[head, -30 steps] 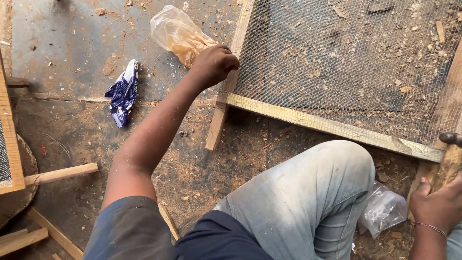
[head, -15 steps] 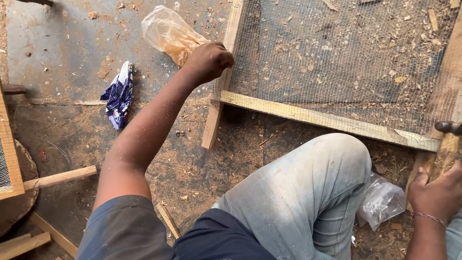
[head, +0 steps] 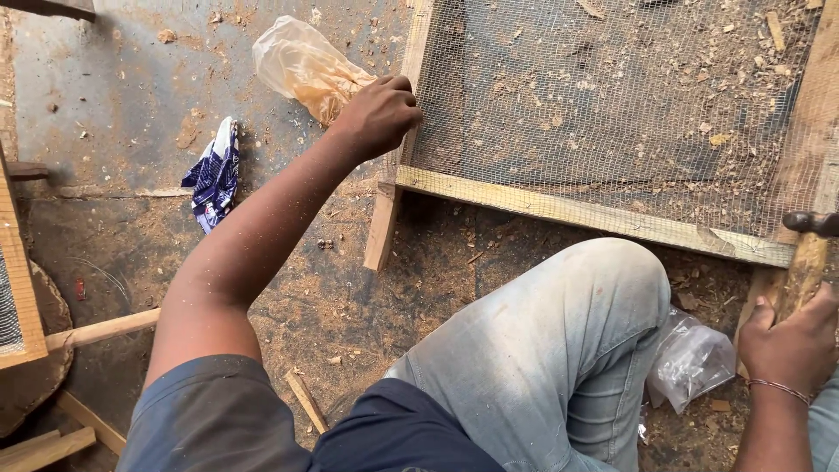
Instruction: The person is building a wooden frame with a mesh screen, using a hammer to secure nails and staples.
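Left hand [head: 380, 114] now off crumpled yellowish plastic bag [head: 301, 65], fingertips curled on pale wooden mesh-covered frame [head: 577, 208], upper centre; right hand [head: 795, 336] still clenched round wooden hammer handle [head: 800, 271], lower right.

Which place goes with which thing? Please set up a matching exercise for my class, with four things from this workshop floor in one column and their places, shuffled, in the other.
Things
1. left hand
2. right hand
3. blue wrapper
4. clear bag

Places
A. on the floor beside the bent knee, under the corner of the frame
B. on the left edge of the wire mesh frame, by an orange plastic bag
C. crumpled on the bare floor, left of the arm
D. around a wooden hammer handle

Pairs: 1-B, 2-D, 3-C, 4-A
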